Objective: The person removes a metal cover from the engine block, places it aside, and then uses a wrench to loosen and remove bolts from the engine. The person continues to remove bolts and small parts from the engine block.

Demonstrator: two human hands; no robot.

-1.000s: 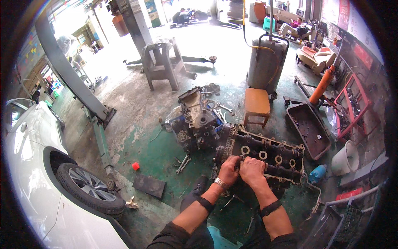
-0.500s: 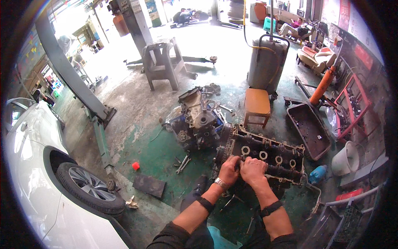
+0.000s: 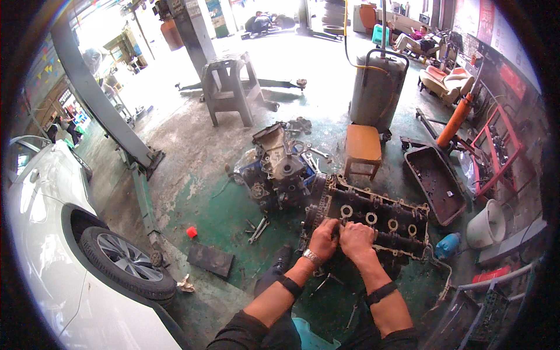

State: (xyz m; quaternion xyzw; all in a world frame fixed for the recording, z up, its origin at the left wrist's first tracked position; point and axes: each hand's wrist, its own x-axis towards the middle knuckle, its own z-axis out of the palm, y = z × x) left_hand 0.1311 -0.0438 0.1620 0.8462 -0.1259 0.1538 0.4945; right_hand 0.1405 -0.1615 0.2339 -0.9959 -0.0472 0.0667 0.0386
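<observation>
An engine with an exposed cylinder head (image 3: 382, 210) lies in front of me, dark and oily, with a row of pale round rings along its top. My left hand (image 3: 323, 239), with a metal watch at the wrist, is closed over the near edge by the timing chain end (image 3: 315, 213). Right beside it, almost touching, my right hand (image 3: 357, 238) is also closed at the same edge. Something small and dark shows between the two hands, but the fingers hide what it is.
Beyond the head stands a second, partly dismantled engine (image 3: 277, 166) with wrenches (image 3: 258, 229) nearby. A wooden stool (image 3: 362, 146), a black drip tray (image 3: 434, 184) and a white bucket (image 3: 486, 223) flank the work. A white car (image 3: 52, 251) is at the left.
Both hands stay at the same edge; the right fingers have turned slightly. The view has shifted a little, and a person at the far left now shows more.
</observation>
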